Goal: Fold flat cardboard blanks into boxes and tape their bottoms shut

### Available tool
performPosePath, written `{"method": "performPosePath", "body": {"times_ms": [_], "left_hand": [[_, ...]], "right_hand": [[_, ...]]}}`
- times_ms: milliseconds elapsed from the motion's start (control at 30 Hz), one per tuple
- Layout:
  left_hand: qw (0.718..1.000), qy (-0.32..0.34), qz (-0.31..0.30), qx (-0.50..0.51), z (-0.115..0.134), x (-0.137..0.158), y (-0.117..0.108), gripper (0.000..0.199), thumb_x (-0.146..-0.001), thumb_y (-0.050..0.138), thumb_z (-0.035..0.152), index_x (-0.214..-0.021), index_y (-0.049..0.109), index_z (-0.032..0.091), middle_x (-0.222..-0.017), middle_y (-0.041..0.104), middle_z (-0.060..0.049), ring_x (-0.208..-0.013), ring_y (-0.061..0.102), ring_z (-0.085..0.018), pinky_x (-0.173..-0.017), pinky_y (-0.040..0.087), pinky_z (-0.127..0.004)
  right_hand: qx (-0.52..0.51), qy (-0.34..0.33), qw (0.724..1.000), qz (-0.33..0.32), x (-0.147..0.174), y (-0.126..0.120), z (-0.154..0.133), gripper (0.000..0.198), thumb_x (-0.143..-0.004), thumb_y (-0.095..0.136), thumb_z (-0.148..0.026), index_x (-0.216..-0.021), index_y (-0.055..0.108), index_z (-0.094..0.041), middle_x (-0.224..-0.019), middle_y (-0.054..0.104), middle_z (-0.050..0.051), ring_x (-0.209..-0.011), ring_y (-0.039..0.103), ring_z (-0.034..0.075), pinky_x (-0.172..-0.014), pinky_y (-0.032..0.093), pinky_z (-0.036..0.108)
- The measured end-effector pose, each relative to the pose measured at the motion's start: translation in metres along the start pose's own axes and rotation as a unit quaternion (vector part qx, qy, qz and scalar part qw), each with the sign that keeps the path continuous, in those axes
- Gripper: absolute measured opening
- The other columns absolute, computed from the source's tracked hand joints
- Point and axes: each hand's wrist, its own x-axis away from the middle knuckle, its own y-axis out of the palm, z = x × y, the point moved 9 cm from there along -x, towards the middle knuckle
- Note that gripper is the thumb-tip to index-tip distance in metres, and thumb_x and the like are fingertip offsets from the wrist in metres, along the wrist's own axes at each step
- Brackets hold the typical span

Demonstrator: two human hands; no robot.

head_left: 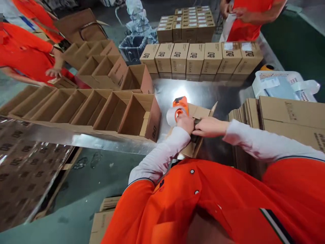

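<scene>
My left hand (186, 123) is wrapped round the handle of an orange tape dispenser (181, 101), which carries a wide roll of pale tape (172, 116). Beneath both hands lies a cardboard box (199, 111) with its flaps partly raised, close to my body on the metal table. My right hand (210, 127) reaches in from the right, fingers bent and pressed against the box's flaps beside my left hand. Its fingertips are partly hidden, and so is the inside of the box.
Open cardboard boxes (138, 117) stand in rows on the left. Taped boxes (195, 58) line the far edge of the metal table (167, 84). Flat cardboard (291, 113) is stacked at right, below a white basket (259, 84). Co-workers in orange stand left and far right.
</scene>
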Motion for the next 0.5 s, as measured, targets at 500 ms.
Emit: {"method": "performPosePath", "body": {"times_ms": [500], "left_hand": [[0.983, -0.127, 0.123, 0.05, -0.152, 0.075, -0.021, 0.038, -0.094, 0.074, 0.035, -0.129, 0.071, 0.018, -0.136, 0.072, -0.015, -0.129, 0.067, -0.031, -0.111, 0.051, -0.038]], "right_hand": [[0.075, -0.041, 0.996, -0.008, -0.054, 0.072, -0.018, 0.065, -0.112, 0.04, -0.044, -0.161, 0.05, -0.002, -0.169, 0.04, 0.021, -0.163, 0.03, 0.032, -0.136, 0.019, 0.056]]}}
